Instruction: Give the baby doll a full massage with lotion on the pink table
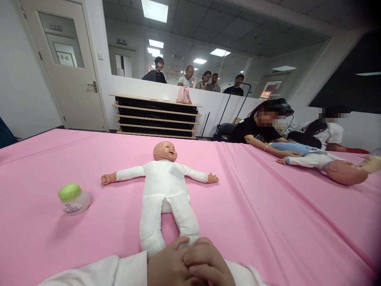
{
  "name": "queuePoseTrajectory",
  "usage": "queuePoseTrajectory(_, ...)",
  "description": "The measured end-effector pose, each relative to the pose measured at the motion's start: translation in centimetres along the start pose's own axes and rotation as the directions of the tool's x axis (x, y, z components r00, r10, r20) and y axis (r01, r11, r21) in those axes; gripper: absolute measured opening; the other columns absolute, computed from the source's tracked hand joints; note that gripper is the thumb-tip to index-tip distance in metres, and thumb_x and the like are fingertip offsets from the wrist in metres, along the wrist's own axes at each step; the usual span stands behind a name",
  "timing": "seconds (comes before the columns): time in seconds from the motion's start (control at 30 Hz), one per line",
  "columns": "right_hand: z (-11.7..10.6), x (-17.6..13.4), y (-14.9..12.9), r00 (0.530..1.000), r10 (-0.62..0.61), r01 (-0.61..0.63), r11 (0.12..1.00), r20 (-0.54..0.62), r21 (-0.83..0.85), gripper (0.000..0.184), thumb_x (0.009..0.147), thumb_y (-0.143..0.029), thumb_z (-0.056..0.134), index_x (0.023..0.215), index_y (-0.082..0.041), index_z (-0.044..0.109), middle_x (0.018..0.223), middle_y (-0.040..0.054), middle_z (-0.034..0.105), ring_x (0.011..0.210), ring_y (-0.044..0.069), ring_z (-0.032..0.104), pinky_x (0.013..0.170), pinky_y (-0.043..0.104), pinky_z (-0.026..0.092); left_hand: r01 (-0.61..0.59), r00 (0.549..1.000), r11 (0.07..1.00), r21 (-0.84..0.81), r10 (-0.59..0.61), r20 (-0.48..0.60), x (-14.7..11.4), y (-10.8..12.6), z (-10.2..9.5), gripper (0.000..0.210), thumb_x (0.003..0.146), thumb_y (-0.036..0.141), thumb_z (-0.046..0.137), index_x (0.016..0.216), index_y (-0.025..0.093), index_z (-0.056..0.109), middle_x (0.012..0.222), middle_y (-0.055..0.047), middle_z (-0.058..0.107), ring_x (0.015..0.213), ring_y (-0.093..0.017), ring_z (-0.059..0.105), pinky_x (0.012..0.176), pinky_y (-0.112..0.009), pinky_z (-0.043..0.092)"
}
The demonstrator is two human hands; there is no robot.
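Note:
A baby doll in a white cloth suit lies on its back on the pink sheet, arms spread wide and head away from me. At the bottom edge my left hand and my right hand are folded together, fingers curled, with no object visible in them. My right fingers overlap my left hand. Both hands cover the view of the doll's feet; whether they touch the doll I cannot tell. Left of the doll stands a clear jar with a green lid.
The pink sheet spans the table, creased on the right. At its right side a person in black leans over another doll. Farther back are a shelf with a pink bag, a door and onlookers behind glass.

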State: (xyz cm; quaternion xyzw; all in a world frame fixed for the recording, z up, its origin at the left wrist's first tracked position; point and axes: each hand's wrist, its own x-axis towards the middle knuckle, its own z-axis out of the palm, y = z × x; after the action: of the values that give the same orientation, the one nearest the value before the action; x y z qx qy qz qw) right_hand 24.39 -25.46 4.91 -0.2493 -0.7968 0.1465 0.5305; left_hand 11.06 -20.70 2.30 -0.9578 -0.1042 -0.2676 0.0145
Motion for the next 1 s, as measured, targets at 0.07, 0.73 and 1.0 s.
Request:
queuePoseTrajectory(0.07,0.2,-0.4,0.2,0.997,0.069,-0.066,0.995,-0.029,0.073,0.038,0.089,-0.043,0.026,0.118,-0.031,0.048,0.100,0.0050,0.060,0.089,0.020,0.059,0.076,0.036,0.049,-0.039,0.996,0.999,0.027,0.041,-0.076,0.0,0.0,-0.1,0.036,0.087,0.006,0.034,0.067,0.023,0.060,0.065,0.006,0.061,0.066,-0.005,0.054,0.076,-0.019,0.043)
queuePoseTrajectory(0.73,-0.4,0.8,3.6,0.595,0.800,-0.802,0.583,0.078,0.130,0.044,0.090,-0.043,0.032,0.130,-0.026,0.030,0.138,0.0019,0.035,0.128,0.014,0.030,0.110,0.034,0.021,-0.227,0.939,0.974,0.003,0.220,-0.265,0.3,-0.2,-1.6,0.017,0.090,0.022,0.046,0.080,0.022,0.060,0.077,0.012,0.066,0.086,-0.006,0.052,0.099,-0.030,0.020)
queuePoseTrajectory(1.0,-0.5,1.0,3.6,0.611,0.786,-0.787,0.593,0.090,0.169,0.042,0.089,-0.042,0.033,0.128,-0.025,0.032,0.135,0.0041,0.039,0.126,0.016,0.034,0.108,0.035,0.024,-0.223,0.934,0.975,0.025,0.221,-0.282,0.3,-0.1,-1.7,0.019,0.090,0.021,0.045,0.078,0.023,0.060,0.076,0.013,0.065,0.087,-0.005,0.052,0.100,-0.028,0.019)
